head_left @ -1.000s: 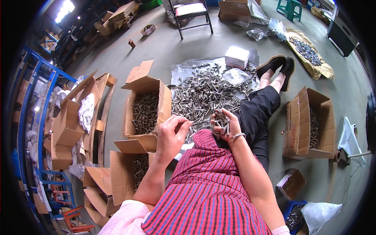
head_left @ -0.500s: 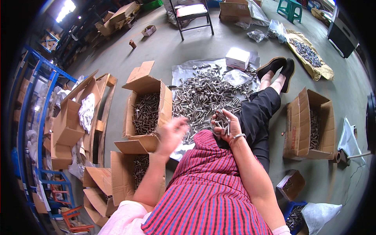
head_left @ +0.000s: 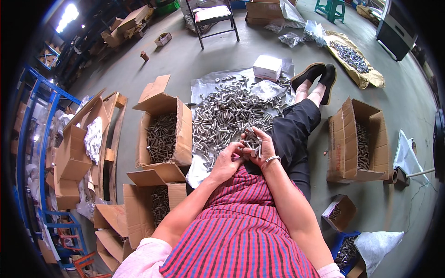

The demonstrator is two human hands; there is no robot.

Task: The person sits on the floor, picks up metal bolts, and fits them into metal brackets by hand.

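I sit on the floor with a red striped cloth over my lap. My right hand [head_left: 260, 148] holds a bunch of grey metal bolts [head_left: 252, 139] upright in front of me. My left hand [head_left: 228, 160] is pressed against the right hand and touches the same bunch. Just beyond my hands lies a big heap of loose bolts [head_left: 232, 111] on a plastic sheet [head_left: 204, 88]. An open cardboard box [head_left: 164, 134] partly filled with bolts stands to the left of the heap.
A second open box of bolts [head_left: 359, 143] stands at the right. More cardboard boxes [head_left: 153, 204] sit at my left. A small white box [head_left: 267, 67] lies past the heap. A chair [head_left: 214, 16] stands farther back. Blue shelving [head_left: 41, 139] lines the left side.
My left hand has swung from near the open box on the left back to my right hand, and both hands are now together on the bunch of bolts.
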